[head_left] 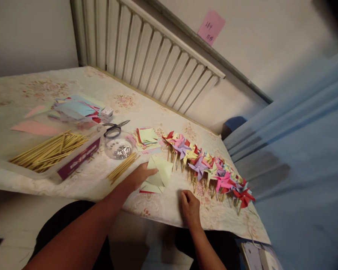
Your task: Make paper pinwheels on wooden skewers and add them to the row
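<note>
The left hand [141, 175] lies flat on the table [95, 180], fingers stretched forward and resting on the near edge of a pale green folded paper [157, 174], pressing it down rather than pinching it. That paper sits just ahead of the left fingertips and up-left of the right hand, with a sliver of red sheet showing under its lower edge. The right hand [190, 207] rests near the table's front edge, fingers curled loosely inward toward the palm; whether it grips anything small cannot be told, and it is apart from the green paper. Beyond the right hand and running away to its right stands a row of finished paper pinwheels [208, 165] in red, purple, yellow and pink, their sticks pointing toward the table edge. Just left of the left hand lies a small bundle of wooden sticks [123, 167]. Farther ahead of the left hand is a stack of small cut paper squares [147, 138], and left of that a round clear dish [118, 146] holding shiny little pieces, with scissors [115, 129] just behind it. Far to the left of both hands sits a clear tray with a maroon label [77, 159] full of more sticks, and behind it a loose pile of coloured sheets [76, 108].
</note>
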A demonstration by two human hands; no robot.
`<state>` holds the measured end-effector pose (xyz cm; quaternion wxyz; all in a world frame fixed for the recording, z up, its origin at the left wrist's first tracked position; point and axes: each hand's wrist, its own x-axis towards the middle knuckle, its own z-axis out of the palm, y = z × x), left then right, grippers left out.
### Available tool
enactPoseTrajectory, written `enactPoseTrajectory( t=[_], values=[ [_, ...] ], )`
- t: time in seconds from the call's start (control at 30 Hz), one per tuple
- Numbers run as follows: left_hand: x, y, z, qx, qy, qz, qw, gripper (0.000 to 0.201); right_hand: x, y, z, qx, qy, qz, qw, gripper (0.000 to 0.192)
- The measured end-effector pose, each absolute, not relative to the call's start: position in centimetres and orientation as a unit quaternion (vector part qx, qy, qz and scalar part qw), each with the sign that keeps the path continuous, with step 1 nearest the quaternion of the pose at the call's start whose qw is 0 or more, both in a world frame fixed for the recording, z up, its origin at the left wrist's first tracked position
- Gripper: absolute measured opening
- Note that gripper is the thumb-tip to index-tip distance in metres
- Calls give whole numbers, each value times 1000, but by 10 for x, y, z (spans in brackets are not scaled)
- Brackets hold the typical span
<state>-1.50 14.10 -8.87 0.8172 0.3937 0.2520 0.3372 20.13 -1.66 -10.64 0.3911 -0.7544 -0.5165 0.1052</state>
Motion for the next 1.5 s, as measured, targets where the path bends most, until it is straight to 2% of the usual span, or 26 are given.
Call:
enactPoseTrajectory(
  t=[0.23, 0.47, 0.87, 1.07, 1.5],
  values=[
    [-20, 102, -83, 413, 225, 280, 837, 42, 203, -34, -128, -703, -635, -19, 320, 21],
    [-18, 60, -94, 429, 234, 200, 849, 44, 206, -35, -128, -694, -645, -19, 320, 21],
    [-10, 34, -89, 410, 300, 311, 804, 44, 210, -48, -133, -652, -640, 22, 405, 21],
    [-9, 28, -97, 407, 341, 325, 783, 49, 216, -57, -128, -636, -633, 62, 438, 21],
    [-5, 25, -101, 377, 370, 366, 766, 52, 233, -83, -127, -633, -619, 104, 452, 19]
  ],
)
